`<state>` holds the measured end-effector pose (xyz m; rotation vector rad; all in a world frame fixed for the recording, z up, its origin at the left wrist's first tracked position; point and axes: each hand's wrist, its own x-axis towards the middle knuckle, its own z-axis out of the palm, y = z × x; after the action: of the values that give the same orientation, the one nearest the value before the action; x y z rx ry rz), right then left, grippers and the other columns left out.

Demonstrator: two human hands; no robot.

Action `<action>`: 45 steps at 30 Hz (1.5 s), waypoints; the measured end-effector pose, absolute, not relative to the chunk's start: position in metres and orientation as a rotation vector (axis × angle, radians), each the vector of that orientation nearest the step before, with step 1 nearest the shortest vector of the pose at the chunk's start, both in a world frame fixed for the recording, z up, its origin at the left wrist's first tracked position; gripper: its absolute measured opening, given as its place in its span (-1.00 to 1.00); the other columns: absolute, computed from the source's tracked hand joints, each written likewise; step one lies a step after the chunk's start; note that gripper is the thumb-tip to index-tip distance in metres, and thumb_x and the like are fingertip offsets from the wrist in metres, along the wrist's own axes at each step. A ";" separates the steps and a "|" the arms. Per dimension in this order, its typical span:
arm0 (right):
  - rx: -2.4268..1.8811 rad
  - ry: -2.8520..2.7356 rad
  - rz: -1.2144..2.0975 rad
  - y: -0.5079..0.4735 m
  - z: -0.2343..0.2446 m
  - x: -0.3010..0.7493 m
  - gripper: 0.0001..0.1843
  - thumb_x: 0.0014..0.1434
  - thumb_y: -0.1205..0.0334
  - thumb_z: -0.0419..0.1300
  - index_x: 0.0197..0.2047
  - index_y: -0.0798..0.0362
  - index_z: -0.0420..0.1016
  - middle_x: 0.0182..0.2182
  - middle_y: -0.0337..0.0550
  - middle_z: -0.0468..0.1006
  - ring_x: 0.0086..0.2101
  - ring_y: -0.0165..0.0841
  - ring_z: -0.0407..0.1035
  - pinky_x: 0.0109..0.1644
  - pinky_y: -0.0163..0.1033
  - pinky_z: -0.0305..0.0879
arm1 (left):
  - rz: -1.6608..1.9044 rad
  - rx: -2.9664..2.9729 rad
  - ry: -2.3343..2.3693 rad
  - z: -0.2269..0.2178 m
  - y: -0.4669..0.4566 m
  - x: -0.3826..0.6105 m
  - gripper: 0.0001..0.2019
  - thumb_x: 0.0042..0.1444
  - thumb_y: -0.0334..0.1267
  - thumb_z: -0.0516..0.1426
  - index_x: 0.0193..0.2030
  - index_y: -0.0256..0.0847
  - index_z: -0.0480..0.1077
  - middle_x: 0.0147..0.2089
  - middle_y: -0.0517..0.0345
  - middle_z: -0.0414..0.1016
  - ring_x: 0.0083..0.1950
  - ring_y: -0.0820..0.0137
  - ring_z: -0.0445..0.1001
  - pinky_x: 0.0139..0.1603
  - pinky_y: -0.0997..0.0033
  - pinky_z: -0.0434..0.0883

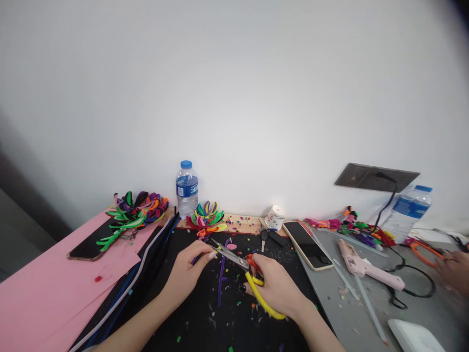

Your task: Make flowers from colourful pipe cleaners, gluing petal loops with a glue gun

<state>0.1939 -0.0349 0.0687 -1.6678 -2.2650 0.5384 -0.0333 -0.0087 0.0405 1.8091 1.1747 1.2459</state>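
My right hand is closed around the handles of a pair of scissors, with one yellow loop and some orange-red on the other. The blades point left, their tips beside the fingertips of my left hand. That hand pinches a short bit of purple pipe cleaner, mostly hidden by the fingers. Between the hands a longer purple pipe cleaner with small side stubs lies on the black mat. Coloured clippings are scattered around it.
Pipe-cleaner bundles, a water bottle, a paper cup and keys line the back. Phones flank the mat. At right are a pink glue gun, its cord, and another person's hand near orange-handled scissors.
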 end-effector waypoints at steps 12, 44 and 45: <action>-1.691 -2.276 0.533 -0.035 0.067 0.193 -0.71 -0.12 0.12 0.29 -0.47 0.04 0.24 -0.48 -0.32 0.37 -0.49 -0.44 0.16 -0.44 -0.36 -0.09 | 1.209 1.868 1.124 0.037 -0.009 -0.032 -0.85 0.12 -0.31 0.08 -0.40 -0.18 0.46 -0.32 0.10 0.49 -0.22 0.32 0.41 -0.15 0.40 0.30; -1.971 -2.097 0.171 -0.015 0.047 0.214 -0.88 0.05 0.18 0.15 -0.41 0.05 0.39 -0.43 -0.13 0.49 -0.39 -0.29 0.36 -0.42 -0.31 0.01 | 1.049 1.384 1.130 0.037 -0.014 -0.021 -0.76 0.04 -0.07 0.13 -0.38 -0.21 0.44 -0.45 0.23 0.35 -0.40 0.43 0.25 -0.38 0.51 0.19; -2.001 -2.055 0.180 -0.013 0.046 0.218 -0.87 0.04 0.18 0.17 -0.35 0.05 0.42 -0.38 -0.10 0.51 -0.34 -0.26 0.38 -0.38 -0.30 0.07 | 1.052 1.352 1.120 0.037 -0.015 -0.020 -0.76 0.04 -0.06 0.13 -0.37 -0.21 0.44 -0.45 0.24 0.34 -0.41 0.44 0.24 -0.38 0.51 0.18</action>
<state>0.2178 -0.0126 0.0456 -2.0009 -2.0554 0.1798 -0.0196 -0.0150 0.0367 1.3522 1.1205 1.0516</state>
